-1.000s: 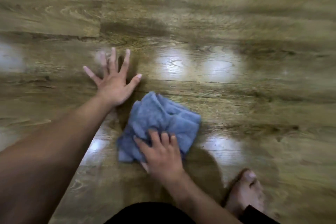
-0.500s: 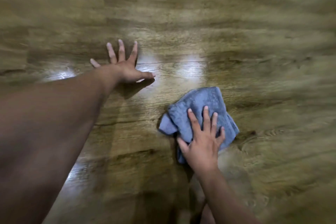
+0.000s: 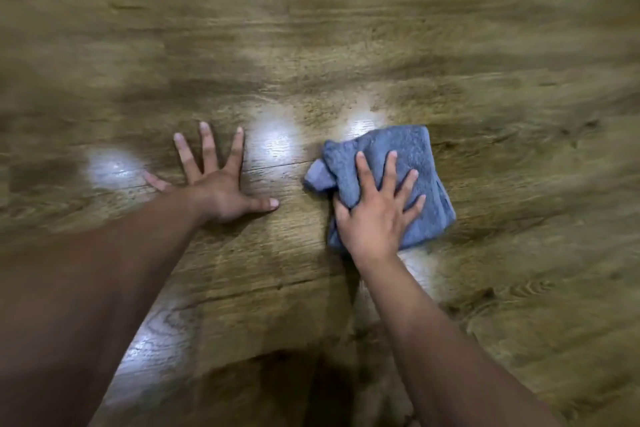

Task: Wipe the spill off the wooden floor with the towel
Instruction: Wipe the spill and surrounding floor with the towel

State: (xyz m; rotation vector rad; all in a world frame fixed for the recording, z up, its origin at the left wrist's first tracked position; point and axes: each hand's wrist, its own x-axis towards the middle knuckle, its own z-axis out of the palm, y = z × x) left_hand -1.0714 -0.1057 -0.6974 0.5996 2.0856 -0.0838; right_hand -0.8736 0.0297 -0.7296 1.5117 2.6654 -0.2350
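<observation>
No readable text, labels, brands, numbers or signs showed anywhere in the head view; surfaces were plain and partly motion-blurred.

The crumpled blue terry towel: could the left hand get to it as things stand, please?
Probably yes: the left hand lies flat on the wooden floor, only bare boards before the crumpled blue terry towel, though the right hand covers part of it.

Bright light glare patches (image 3: 273, 139)
</observation>
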